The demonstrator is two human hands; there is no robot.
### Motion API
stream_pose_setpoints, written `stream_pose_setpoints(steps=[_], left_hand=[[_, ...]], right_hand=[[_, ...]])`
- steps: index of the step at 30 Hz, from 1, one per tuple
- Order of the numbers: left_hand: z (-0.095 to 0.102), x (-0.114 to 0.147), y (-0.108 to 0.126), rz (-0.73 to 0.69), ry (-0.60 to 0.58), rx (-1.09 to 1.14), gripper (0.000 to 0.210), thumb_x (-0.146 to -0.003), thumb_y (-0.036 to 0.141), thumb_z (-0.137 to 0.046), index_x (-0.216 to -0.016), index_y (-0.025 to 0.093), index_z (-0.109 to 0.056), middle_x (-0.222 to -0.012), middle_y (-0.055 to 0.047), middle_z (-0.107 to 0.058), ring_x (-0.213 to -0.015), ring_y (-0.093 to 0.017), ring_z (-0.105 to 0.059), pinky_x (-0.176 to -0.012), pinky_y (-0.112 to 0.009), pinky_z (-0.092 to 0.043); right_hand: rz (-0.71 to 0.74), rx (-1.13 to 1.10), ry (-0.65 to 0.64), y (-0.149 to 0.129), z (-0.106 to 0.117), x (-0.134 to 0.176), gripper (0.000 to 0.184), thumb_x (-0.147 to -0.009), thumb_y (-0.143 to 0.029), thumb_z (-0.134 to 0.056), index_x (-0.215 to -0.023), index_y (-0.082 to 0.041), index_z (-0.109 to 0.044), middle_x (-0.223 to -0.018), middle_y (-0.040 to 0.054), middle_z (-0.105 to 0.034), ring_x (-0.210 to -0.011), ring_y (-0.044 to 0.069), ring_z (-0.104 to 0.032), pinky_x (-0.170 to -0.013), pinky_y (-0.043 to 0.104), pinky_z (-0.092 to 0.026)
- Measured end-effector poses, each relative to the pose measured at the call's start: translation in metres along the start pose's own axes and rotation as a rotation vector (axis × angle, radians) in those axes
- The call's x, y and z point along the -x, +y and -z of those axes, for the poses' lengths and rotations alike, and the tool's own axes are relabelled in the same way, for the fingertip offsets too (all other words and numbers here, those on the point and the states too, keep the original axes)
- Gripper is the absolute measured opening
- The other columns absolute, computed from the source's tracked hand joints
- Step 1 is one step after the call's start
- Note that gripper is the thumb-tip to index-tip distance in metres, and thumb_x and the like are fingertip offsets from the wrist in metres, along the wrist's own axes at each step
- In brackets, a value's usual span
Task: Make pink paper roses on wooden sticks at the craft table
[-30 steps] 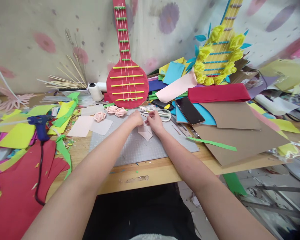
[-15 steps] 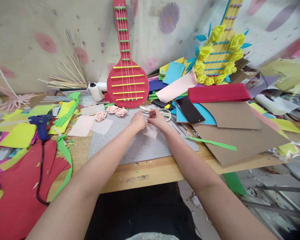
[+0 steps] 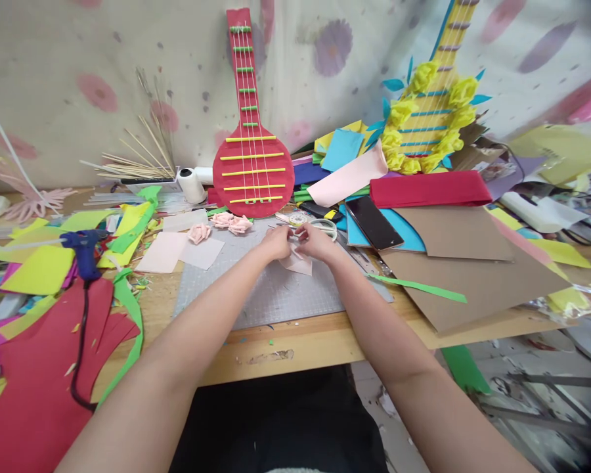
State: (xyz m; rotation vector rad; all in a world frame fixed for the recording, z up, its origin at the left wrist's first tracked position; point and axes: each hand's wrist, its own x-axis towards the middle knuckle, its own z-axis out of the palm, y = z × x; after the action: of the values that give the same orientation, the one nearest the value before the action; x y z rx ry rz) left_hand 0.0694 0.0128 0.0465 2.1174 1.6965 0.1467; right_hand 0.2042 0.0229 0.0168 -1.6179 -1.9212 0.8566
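Observation:
Over the grey cutting mat [image 3: 276, 302], my left hand [image 3: 278, 243] and my right hand [image 3: 316, 242] meet with fingers closed on a small pale pink paper piece [image 3: 299, 264]. One corner of the piece points down toward me; its upper part is hidden by my fingers. Left of my hands lie pink paper roses [image 3: 231, 222] and a single rose [image 3: 199, 233]. That single rose rests by two pale pink squares [image 3: 161, 252]. Just behind my right hand are white-handled scissors [image 3: 325, 227].
A red paper lute [image 3: 254, 171] leans on the wall behind the mat. At the left lies a blue glue gun [image 3: 85, 253] with its cord over red sheets [image 3: 39, 368]. To the right are a phone [image 3: 374, 223] and brown cardboard [image 3: 473, 282].
My two hands have come closer together, with fingertips now nearly touching around the pink paper piece. The camera view has tilted up slightly.

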Motion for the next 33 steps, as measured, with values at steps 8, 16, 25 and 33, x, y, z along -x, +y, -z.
stream_pose_setpoints(steps=[8, 16, 25, 33], left_hand=[[0.006, -0.002, -0.007, 0.015, -0.085, 0.003, 0.055, -0.056, 0.022, -0.065, -0.109, 0.018, -0.052, -0.107, -0.009, -0.061, -0.093, -0.024, -0.058, -0.073, -0.029, -0.045], [0.009, -0.002, -0.03, -0.065, -0.046, 0.238, 0.043, -0.062, 0.027, -0.06, -0.104, 0.018, -0.057, -0.091, -0.003, -0.063, -0.079, -0.017, -0.059, -0.063, -0.025, -0.045], [-0.016, 0.005, -0.052, 0.323, 0.442, 0.797, 0.027, -0.077, 0.021, -0.05, -0.103, 0.018, -0.048, -0.104, -0.008, -0.059, -0.065, -0.012, -0.062, -0.053, -0.023, -0.05], [-0.019, 0.011, -0.058, 0.429, 0.459, 0.922, 0.024, -0.08, 0.021, -0.048, -0.103, 0.017, -0.045, -0.101, -0.009, -0.058, -0.07, -0.014, -0.063, -0.059, -0.028, -0.052]], right_hand=[[0.015, -0.171, -0.104, 0.002, -0.003, -0.002, 0.041, -0.055, -0.006, -0.064, -0.092, -0.018, -0.051, -0.082, 0.0002, -0.056, -0.07, 0.011, -0.054, -0.06, 0.022, -0.041], [0.075, -0.229, -0.147, 0.006, -0.007, -0.004, 0.032, -0.059, -0.013, -0.063, -0.089, -0.018, -0.051, -0.065, -0.0045, -0.051, -0.058, 0.009, -0.048, -0.052, 0.02, -0.035], [0.427, -0.049, 0.268, -0.013, -0.005, 0.004, 0.008, -0.072, -0.019, -0.049, -0.08, -0.019, -0.048, -0.081, 0.002, -0.054, -0.075, 0.014, -0.048, -0.07, 0.026, -0.039], [0.56, 0.266, 0.16, -0.015, -0.027, 0.008, 0.027, -0.065, -0.008, -0.044, -0.091, -0.017, -0.048, -0.091, 0.0074, -0.055, -0.086, 0.019, -0.047, -0.076, 0.03, -0.037]])
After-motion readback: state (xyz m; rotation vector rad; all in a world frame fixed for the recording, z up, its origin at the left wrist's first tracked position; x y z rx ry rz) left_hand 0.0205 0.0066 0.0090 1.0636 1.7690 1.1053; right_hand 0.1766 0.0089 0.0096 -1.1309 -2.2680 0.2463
